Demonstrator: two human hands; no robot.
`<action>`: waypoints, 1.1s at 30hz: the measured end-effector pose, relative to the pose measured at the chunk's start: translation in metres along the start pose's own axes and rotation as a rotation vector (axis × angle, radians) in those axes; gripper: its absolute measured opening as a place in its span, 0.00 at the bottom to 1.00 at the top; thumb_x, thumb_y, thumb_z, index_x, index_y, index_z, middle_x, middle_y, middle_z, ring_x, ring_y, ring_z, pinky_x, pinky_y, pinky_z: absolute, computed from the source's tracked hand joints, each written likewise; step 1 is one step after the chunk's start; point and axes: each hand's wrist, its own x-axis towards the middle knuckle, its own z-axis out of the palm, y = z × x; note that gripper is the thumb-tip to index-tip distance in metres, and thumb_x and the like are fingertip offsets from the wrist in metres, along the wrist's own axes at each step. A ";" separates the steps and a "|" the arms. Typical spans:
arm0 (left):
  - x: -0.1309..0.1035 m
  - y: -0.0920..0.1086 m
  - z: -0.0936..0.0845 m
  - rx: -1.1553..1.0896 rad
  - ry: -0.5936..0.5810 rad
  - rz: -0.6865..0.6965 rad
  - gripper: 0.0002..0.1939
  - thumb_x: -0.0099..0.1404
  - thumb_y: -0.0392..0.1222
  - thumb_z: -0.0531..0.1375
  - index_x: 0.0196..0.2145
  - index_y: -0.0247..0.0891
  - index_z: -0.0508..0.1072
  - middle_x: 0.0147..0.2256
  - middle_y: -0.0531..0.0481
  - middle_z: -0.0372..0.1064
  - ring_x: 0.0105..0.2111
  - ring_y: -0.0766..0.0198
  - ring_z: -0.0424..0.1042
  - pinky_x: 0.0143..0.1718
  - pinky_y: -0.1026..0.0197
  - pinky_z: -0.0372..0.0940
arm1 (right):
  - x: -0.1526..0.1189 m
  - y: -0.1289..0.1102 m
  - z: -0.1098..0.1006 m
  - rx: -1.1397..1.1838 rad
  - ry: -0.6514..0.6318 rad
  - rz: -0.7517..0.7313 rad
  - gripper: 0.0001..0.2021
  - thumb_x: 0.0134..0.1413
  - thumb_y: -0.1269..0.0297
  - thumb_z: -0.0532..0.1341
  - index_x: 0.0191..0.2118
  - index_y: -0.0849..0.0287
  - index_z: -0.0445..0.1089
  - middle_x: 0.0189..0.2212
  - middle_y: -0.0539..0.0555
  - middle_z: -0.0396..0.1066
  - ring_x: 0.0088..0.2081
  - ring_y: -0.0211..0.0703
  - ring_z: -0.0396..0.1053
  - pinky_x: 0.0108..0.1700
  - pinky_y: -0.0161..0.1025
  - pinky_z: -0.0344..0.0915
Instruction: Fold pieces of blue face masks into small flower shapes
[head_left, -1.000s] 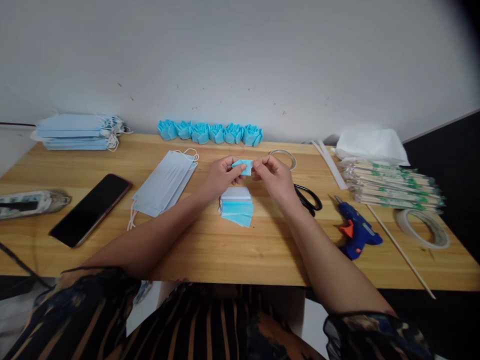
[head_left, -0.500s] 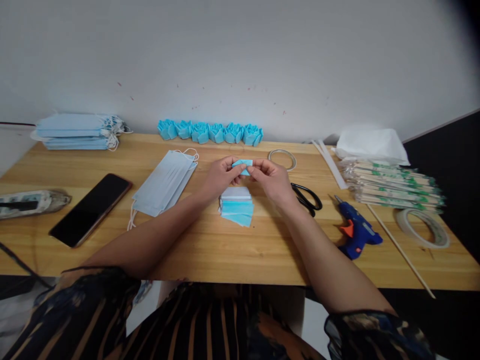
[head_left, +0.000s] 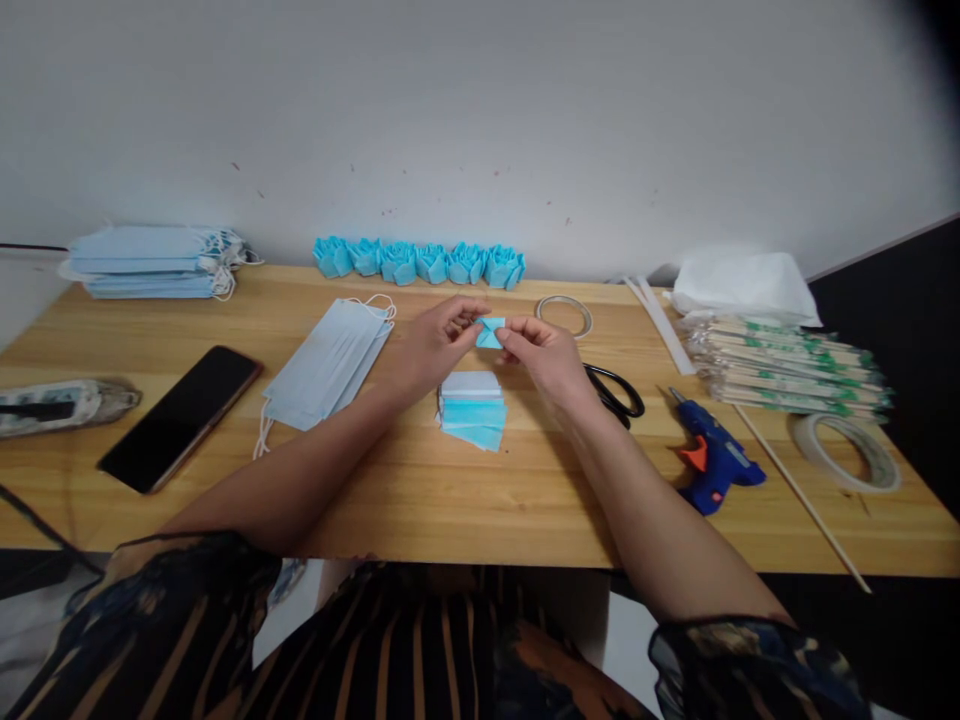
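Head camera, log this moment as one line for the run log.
left hand: pinching blue folded piece | right hand: pinching same piece | below: stack of cut blue pieces on wooden table

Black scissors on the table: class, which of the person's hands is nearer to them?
Right. The right hand sits just beside the black scissors, close to their handles; the left hand is farther off, beyond the small blue piece both hands pinch.

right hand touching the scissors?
Cannot tell. In the head view the right hand overlaps the scissors near the wrist, hiding any contact; its fingertips pinch the blue piece.
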 end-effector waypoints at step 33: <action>-0.001 0.015 0.007 -0.277 -0.152 -0.440 0.11 0.67 0.44 0.65 0.32 0.36 0.70 0.24 0.55 0.69 0.23 0.71 0.68 0.27 0.66 0.63 | 0.001 0.004 0.000 -0.021 0.019 -0.064 0.15 0.45 0.51 0.73 0.31 0.56 0.75 0.24 0.47 0.71 0.27 0.37 0.66 0.34 0.39 0.66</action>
